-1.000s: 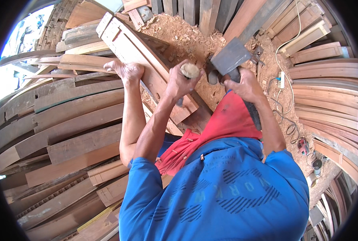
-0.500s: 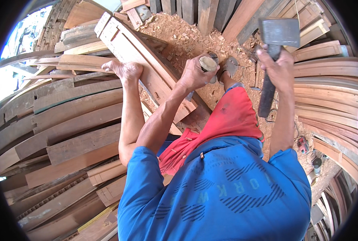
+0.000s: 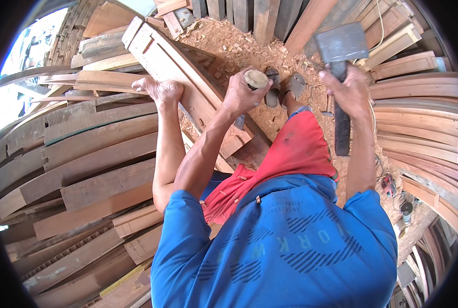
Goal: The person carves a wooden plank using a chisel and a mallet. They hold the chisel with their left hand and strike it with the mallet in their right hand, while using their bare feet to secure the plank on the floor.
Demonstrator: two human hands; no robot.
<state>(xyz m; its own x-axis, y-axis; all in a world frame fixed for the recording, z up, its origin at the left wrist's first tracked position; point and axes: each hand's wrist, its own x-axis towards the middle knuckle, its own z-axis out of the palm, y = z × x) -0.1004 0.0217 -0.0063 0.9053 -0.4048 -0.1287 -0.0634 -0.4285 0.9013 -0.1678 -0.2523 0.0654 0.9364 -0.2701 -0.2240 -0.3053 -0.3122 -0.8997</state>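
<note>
A blue shirt (image 3: pixel 272 205) is patterned with dark diagonal stripes and pale lettering; red shorts (image 3: pixel 300 149) are smudged with darker spots. The mallet (image 3: pixel 343 43) is toned grey at its head, near-black along its handle (image 3: pixel 342 136). Cream is shown on the tool butt (image 3: pixel 256 79), pinkish tan on the board (image 3: pixel 170 65).

From my remote seat I saw the right hand (image 3: pixel 351 91) close to the left hand (image 3: pixel 243 95) a second ago; now it is well apart, out to the right, and the mallet (image 3: pixel 343 43) has gone with it — its handle clear of the red shorts (image 3: pixel 300 146). Half a second ago I had it slightly farther right. The round-ended tool handle (image 3: pixel 256 79) rose, then slipped back left — and the right foot (image 3: pixel 291 96) is uncovered.
</note>
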